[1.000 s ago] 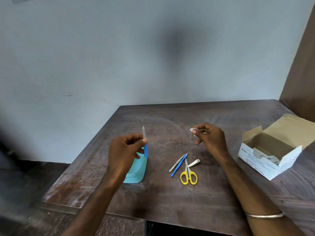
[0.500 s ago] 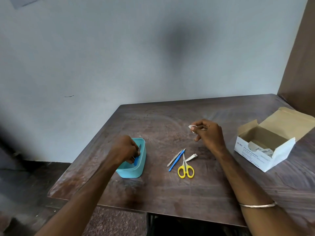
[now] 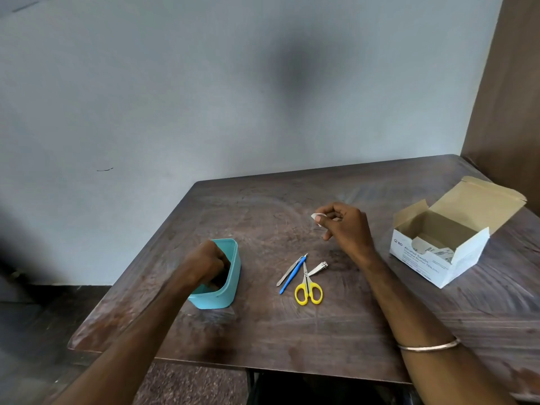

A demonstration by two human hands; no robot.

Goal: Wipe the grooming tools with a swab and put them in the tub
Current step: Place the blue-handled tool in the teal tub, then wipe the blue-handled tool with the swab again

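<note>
The left hand (image 3: 209, 263) is reaching into the tub (image 3: 230, 276), its grip hidden; the right hand (image 3: 346, 226) is pinching a swab (image 3: 317, 216) beyond the scissors (image 3: 307, 286)

1. We saw a plain grey-blue wall (image 3: 204, 92) with a dark smudge
2. A worn dark wooden table (image 3: 292, 340) stood against it
3. A brown panel (image 3: 508, 83) rose at right
4. The floor (image 3: 35, 323) lay dim
</note>
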